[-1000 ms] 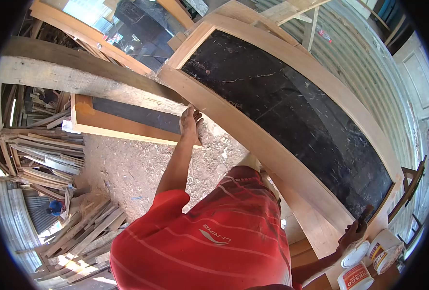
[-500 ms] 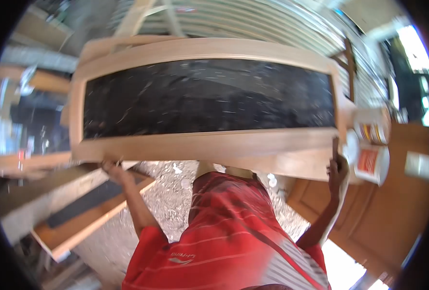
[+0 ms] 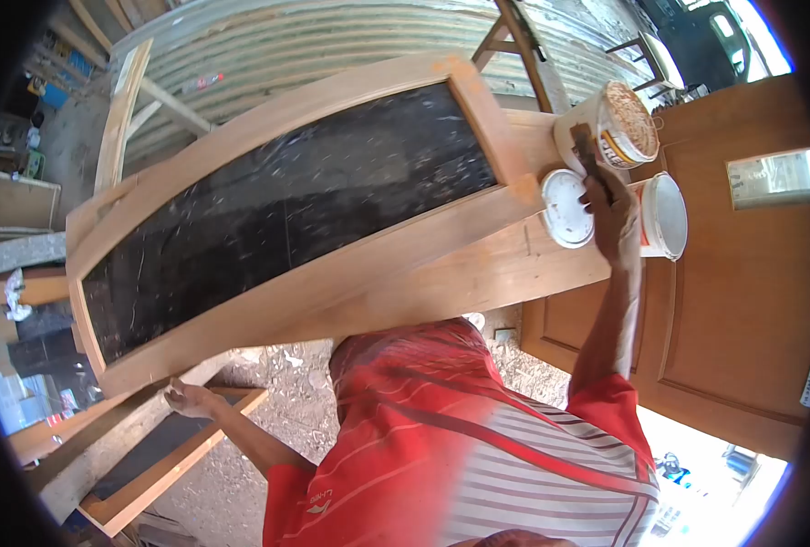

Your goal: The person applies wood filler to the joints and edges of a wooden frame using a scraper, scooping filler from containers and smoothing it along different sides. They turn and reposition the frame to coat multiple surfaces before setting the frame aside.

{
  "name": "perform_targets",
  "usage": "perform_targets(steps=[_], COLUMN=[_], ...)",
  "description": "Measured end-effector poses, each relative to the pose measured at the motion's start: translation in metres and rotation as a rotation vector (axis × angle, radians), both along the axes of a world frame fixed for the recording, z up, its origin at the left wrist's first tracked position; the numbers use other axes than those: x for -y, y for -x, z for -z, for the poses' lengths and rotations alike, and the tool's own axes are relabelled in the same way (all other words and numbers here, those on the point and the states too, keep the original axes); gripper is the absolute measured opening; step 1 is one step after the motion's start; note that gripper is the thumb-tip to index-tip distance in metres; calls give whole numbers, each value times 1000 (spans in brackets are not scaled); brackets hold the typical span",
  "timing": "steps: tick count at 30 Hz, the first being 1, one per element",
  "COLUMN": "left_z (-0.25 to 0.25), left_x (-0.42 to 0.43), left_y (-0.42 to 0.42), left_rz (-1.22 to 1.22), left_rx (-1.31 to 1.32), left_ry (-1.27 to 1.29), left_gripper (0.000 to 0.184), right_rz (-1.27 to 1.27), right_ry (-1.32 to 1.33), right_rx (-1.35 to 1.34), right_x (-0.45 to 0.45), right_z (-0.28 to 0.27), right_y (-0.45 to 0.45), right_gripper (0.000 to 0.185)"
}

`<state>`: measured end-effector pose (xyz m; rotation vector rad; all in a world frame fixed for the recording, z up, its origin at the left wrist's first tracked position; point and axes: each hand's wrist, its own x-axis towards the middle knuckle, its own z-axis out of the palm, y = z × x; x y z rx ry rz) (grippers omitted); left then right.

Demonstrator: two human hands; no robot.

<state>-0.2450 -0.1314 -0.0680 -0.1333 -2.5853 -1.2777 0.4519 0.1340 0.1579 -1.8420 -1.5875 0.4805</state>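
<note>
A wooden frame (image 3: 332,284) with an arched top surrounds a black panel (image 3: 295,201) flecked with pale marks; it lies slanted on a wooden board (image 3: 478,273). Orange smears show at its right corners. My right hand (image 3: 613,205) is closed around a flat, brown-bladed scraper (image 3: 584,144), in front of a white bucket (image 3: 576,123) filled with orange-brown paste. Beside that hand lie a round white lid (image 3: 566,210) and a second white bucket (image 3: 666,217). My left hand (image 3: 191,399), fingers apart, is just below the frame's lower left edge; contact is unclear.
A brown panelled door (image 3: 724,301) stands at the right. Wooden beams and a box-like wooden piece (image 3: 177,465) are at the lower left. Behind is corrugated metal sheeting (image 3: 332,55) with wooden props, and a stool (image 3: 656,64). Shavings cover the ground (image 3: 277,401).
The frame now appears tilted, its right end higher, and my view has turned rightward. My right hand has moved with the scraper from the frame's right end up to the paste bucket. My left hand has loosened.
</note>
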Motion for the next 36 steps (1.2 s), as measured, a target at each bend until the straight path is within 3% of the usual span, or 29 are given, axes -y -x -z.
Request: perform_targets(steps=[1, 3, 5, 6, 9, 14, 15, 18, 22, 26, 29, 30, 33, 36], left_z=[-4, 6, 7, 3, -31, 30, -40, -20, 13, 40, 66, 56, 11, 11], left_x=[-10, -25, -55, -67, -120, -78, -115, -116, -99, -74, -55, -63, -97, -93], left_y=[-16, -30, -49, -59, -100, -23, -94, -78, -48, -15, 19, 6, -54, -55], left_rz=[-36, -64, -105, 24, -281, 39, -92, -67, -11, 18, 49, 32, -34, -26], left_rx=[143, 214, 312, 375, 409, 490, 596, 484, 385, 332, 274, 292, 354, 374], left_ry=[-188, -194, -342, -399, -263, -194, -91, -158, -193, -180, -138, -162, -219, -216], left_gripper=[78, 88, 97, 109, 83, 77, 71, 73, 77, 81, 85, 85, 85, 76], right_rz=[-26, 114, -43, -63, -86, -329, -339, -320, -432, -328, -418, -436, -433, -388], right_ry=[-74, 19, -230, -239, 70, 360, 455, 582, 593, 605, 604, 687, 599, 591], right_rx=[-10, 356, 316, 405, 625, 681, 680, 705, 810, 820, 780, 743, 763, 840], right_x=[-12, -32, -75, -90, -137, -202, -211, -222, -250, -250, -250, -252, -252, -244], right_z=[-5, -53, -38, -47, -61, -16, -8, 0, 46, 49, 51, 47, 49, 46], right_y=[-27, -51, -135, -153, -204, -253, -250, -225, -244, -229, -231, -228, -231, -222], right_gripper=[32, 29, 28, 29, 32, 28, 28, 34, 28, 30, 30, 30, 29, 28])
